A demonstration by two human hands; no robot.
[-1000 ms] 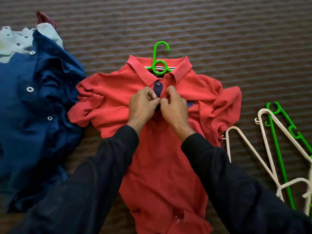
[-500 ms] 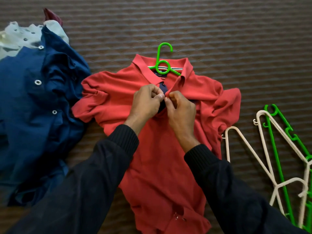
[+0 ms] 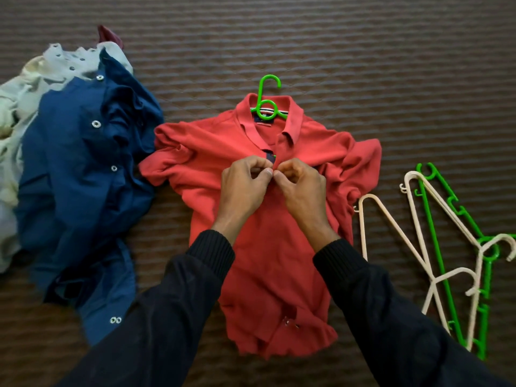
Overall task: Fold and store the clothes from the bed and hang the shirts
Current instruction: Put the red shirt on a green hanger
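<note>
A red polo shirt (image 3: 268, 275) lies front-up on the brown bedspread (image 3: 363, 51), with a green hanger (image 3: 266, 101) inside its collar and the hook sticking out above. My left hand (image 3: 245, 188) and my right hand (image 3: 300, 188) meet at the dark blue button placket just below the collar. Each hand pinches one edge of the placket between thumb and fingertips. The button itself is hidden by my fingers.
A crumpled navy button shirt (image 3: 78, 191) lies to the left, over a pale grey-green shirt (image 3: 16, 113) and a maroon scrap (image 3: 107, 36). To the right lie loose hangers, cream (image 3: 396, 227) and green (image 3: 438, 236), overlapping each other.
My hands stay pinched together at the placket. The collar now lies more open, with the shirt's label showing below the hanger.
</note>
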